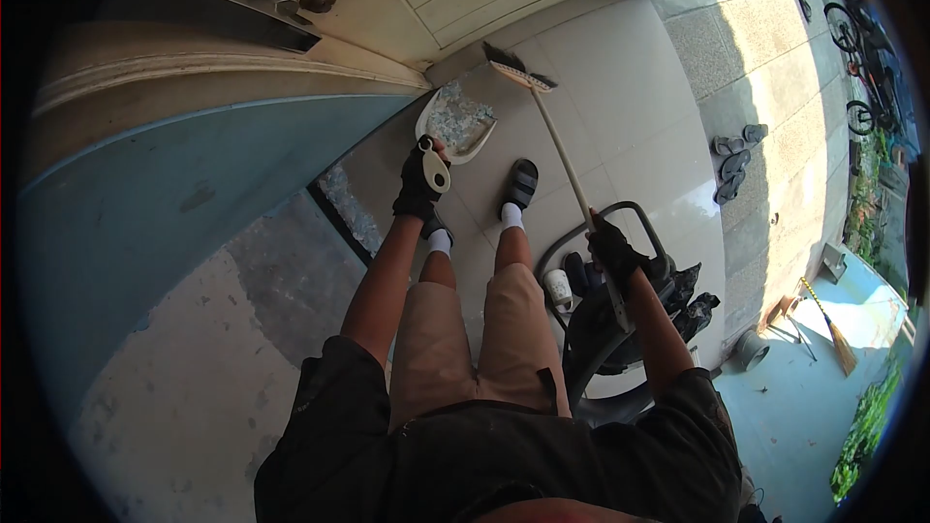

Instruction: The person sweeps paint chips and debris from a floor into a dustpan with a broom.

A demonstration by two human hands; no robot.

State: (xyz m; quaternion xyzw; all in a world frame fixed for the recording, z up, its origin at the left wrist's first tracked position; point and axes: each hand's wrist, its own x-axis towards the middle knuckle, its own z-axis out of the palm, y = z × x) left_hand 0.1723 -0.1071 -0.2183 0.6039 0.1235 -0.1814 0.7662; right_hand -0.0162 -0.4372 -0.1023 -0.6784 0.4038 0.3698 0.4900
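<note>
My left hand [418, 180], in a black fingerless glove, is closed around the handle of a white dustpan [475, 149]. Inside the pan lies a heap of clear, bluish fragments [455, 123] that look like broken glass. My right hand [612, 250], also gloved, grips the pale handle of a broom [564, 150]. The broom's head with dark bristles is at the tiled floor just beyond the dustpan, a short gap away from its rim.
More fragments [349, 211] lie along the dark sill at left, beside a blue wall [213, 150]. A vacuum cleaner [591, 339] with a curved hose, a white cup [558, 289] and a black plastic bag [694, 314] stand at my right. Several sandals [733, 174] sit on the paving.
</note>
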